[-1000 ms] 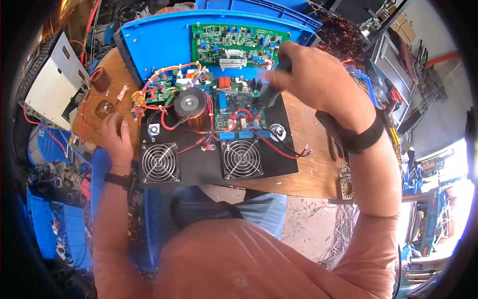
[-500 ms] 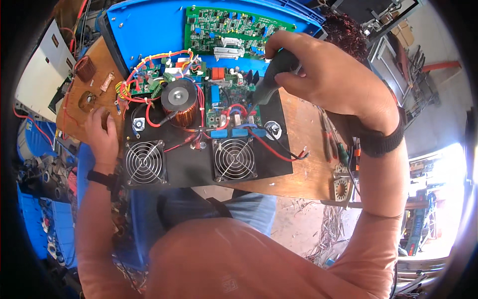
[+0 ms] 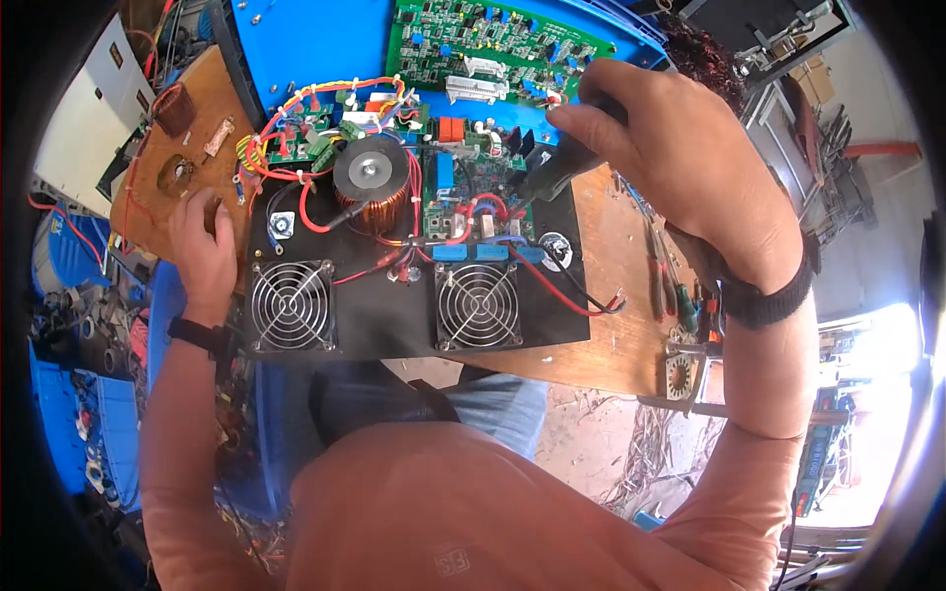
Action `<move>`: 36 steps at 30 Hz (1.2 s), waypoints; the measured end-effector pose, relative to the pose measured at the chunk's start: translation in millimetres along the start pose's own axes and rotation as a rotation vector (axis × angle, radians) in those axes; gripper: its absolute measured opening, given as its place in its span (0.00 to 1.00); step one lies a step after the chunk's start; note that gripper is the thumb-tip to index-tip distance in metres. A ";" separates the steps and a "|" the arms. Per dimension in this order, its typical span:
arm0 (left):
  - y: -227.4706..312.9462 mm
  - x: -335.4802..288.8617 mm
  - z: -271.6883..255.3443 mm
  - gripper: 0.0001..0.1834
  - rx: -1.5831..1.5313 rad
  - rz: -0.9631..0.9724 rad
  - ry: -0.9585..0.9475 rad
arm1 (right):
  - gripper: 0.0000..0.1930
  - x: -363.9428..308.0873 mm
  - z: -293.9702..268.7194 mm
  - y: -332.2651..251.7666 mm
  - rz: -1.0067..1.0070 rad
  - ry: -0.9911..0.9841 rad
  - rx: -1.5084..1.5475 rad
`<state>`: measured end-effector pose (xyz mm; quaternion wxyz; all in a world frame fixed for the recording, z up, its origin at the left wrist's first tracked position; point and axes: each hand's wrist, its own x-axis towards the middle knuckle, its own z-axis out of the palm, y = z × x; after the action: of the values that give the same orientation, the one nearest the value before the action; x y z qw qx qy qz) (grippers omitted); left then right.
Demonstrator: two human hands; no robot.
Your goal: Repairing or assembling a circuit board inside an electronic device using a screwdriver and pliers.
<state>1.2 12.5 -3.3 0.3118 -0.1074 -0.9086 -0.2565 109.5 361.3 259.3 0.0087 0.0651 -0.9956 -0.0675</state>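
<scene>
My right hand (image 3: 685,163) is closed around a dark, thick-bodied tool (image 3: 564,172) that narrows toward a slim tip. The tip points down and left into the green power circuit board (image 3: 478,182), beside red wires; whether it touches anything is hard to see. This board sits on a black chassis (image 3: 379,310) with two round fan grilles (image 3: 293,305) and a copper-wound toroid coil (image 3: 371,182). At the chassis's left edge, my left hand (image 3: 205,251) rests on the wooden table with loosely bent fingers apart, apparently holding nothing.
A blue panel (image 3: 325,49) stands behind the chassis, with a large green circuit board (image 3: 493,49) against it. Pliers (image 3: 658,281) and a green-handled screwdriver (image 3: 687,310) lie at the right. The wooden table (image 3: 158,217) also bears a small copper coil (image 3: 174,110). Loose leads (image 3: 606,307) overhang the chassis's right side.
The chassis and boards appear a little farther right in view. My right hand has shifted right with the tool, whose tip stays over the same board. My left hand has barely moved.
</scene>
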 end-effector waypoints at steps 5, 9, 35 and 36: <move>-1.5 0.9 2.7 0.14 0.019 0.013 0.028 | 0.14 -2.9 17.6 14.1 -0.383 0.324 0.083; -0.2 1.3 2.6 0.14 0.050 0.032 0.052 | 0.16 8.0 4.0 -0.4 0.209 -0.087 0.101; -3.4 2.4 1.2 0.13 0.039 0.003 -0.010 | 0.16 1.5 11.2 13.4 0.010 0.094 0.039; -3.4 1.8 2.5 0.13 0.041 0.009 -0.008 | 0.17 3.8 8.4 12.1 0.108 0.044 -0.022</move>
<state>-2.7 11.0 -5.2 0.3115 -0.1061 -0.9144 -0.2360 103.9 373.8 252.7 0.0350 0.0129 -0.9964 -0.0764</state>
